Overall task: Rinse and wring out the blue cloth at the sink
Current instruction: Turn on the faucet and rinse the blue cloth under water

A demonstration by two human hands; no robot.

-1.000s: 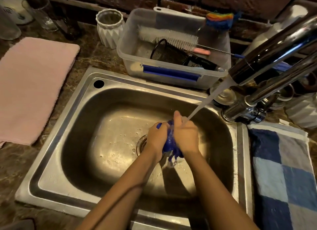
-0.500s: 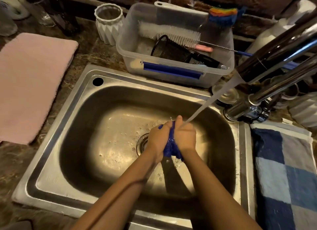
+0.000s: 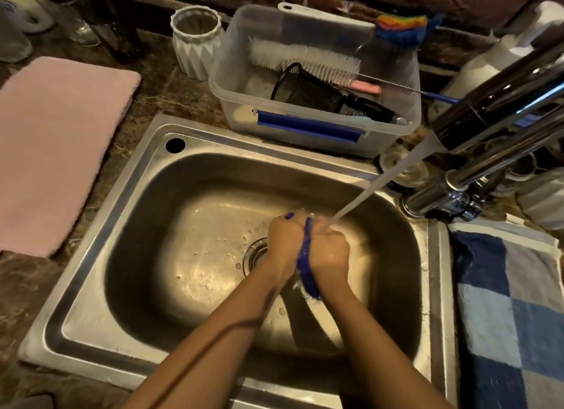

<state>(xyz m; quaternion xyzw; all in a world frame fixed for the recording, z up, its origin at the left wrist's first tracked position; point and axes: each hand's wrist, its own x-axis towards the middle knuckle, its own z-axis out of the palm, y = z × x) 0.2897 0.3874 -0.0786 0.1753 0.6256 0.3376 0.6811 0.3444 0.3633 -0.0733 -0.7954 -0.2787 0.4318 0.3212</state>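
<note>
Over the sink (image 3: 100, 289), the left hand (image 3: 285, 246) and right hand (image 3: 329, 253) press together, squeezing the blue cloth (image 3: 306, 266) under the tap's water stream (image 3: 381, 179).

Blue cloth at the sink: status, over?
Both hands, left and right, clamped on blue cloth. Cloth bunched under running water, over the sink. Nothing obstructing.

Sink (image 3: 100, 289): set in the countertop (image 3: 152, 94), centre of frame. Drain (image 3: 254, 254): in the basin floor, just left of the hands. Left hand (image 3: 285, 245) and right hand (image 3: 329, 253): held together over the basin, cloth (image 3: 306, 269) pressed between them. Faucet (image 3: 500, 103): upper right. Plastic bin (image 3: 305, 134): behind the sink, bottle brush (image 3: 305, 60) laid in it. Ribbed vase (image 3: 195, 42): left of the bin. Folded towel (image 3: 52, 146): left of the sink. Checked towel (image 3: 512, 317): right of the sink.
</note>
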